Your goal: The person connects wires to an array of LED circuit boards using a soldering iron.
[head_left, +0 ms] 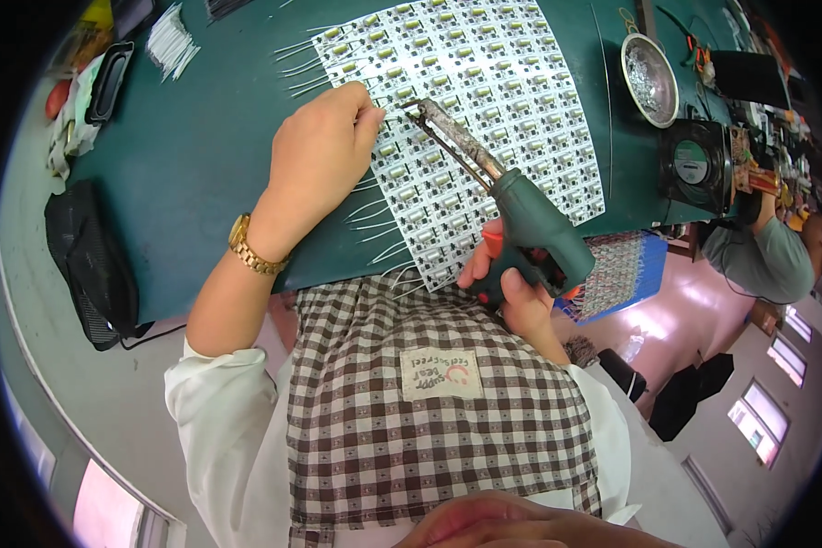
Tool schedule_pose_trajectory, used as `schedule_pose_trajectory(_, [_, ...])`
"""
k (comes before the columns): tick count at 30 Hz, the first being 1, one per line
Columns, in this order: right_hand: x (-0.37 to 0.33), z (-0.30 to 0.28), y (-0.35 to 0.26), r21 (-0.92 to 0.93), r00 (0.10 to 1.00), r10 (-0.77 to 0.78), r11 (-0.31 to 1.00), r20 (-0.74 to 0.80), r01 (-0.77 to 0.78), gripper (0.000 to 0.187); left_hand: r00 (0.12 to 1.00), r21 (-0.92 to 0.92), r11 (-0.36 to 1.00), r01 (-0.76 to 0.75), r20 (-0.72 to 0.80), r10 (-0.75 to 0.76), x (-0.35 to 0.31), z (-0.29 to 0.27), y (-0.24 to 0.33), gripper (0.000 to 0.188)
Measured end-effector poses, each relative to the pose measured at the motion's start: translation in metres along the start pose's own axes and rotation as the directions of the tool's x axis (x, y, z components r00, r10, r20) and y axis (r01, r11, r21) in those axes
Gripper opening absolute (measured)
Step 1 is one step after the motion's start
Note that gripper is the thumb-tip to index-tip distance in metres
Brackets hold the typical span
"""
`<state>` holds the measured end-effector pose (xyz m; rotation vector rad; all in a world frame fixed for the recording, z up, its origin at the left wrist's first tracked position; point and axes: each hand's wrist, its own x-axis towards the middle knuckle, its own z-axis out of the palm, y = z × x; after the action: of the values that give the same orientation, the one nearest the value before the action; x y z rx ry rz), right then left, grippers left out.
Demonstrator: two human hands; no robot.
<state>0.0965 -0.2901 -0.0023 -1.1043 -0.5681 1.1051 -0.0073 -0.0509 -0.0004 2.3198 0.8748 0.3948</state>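
A large white panel of small circuit boards lies on the green table, each board carrying a yellowish cylinder part and dark chips. Thin white wires stick out from its left edge, above and below my left hand. That hand is closed in a pinch at the panel's left edge; whatever is between its fingertips is hidden. My right hand grips a green soldering gun by its handle, over the panel's lower right part. The gun's long metal tip points up and left, close to my left fingertips.
A bundle of white wires lies at the far left. A metal bowl and a black fan are at the right. A black mesh case sits at the left edge. Another person works at the far right.
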Motion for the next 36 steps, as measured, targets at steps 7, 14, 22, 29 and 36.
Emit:
schedule_pose_trajectory(7, [-0.001, 0.002, -0.002, -0.028, 0.997, 0.063, 0.998, -0.041, -0.064, 0.047, 0.999, -0.009, 1.000, 0.029, 0.033, -0.029, 0.001, -0.003, -0.001, 0.018])
schedule_pose_trajectory(14, [0.003, 0.000, -0.004, -0.155, 0.999, 0.022, 0.988, -0.033, -0.027, 0.034, 0.995, -0.062, 0.997, 0.054, 0.090, -0.048, 0.004, -0.007, -0.003, 0.016])
schedule_pose_trajectory(22, [0.003, -0.001, -0.006, -0.240, 0.997, 0.074, 0.967, -0.037, -0.081, 0.023, 0.995, -0.076, 0.996, 0.053, 0.083, -0.047, 0.006, -0.008, -0.003, 0.018])
schedule_pose_trajectory(29, [0.003, 0.003, -0.009, -0.242, 0.992, 0.083, 0.965, -0.096, -0.104, 0.017, 0.996, -0.044, 0.998, 0.035, 0.083, -0.031, 0.006, -0.007, -0.003, 0.017])
schedule_pose_trajectory(36, [0.004, 0.007, -0.010, -0.219, 0.991, 0.061, 0.972, -0.119, -0.086, 0.014, 0.995, -0.038, 0.999, 0.036, 0.089, -0.033, 0.007, -0.007, -0.004, 0.017])
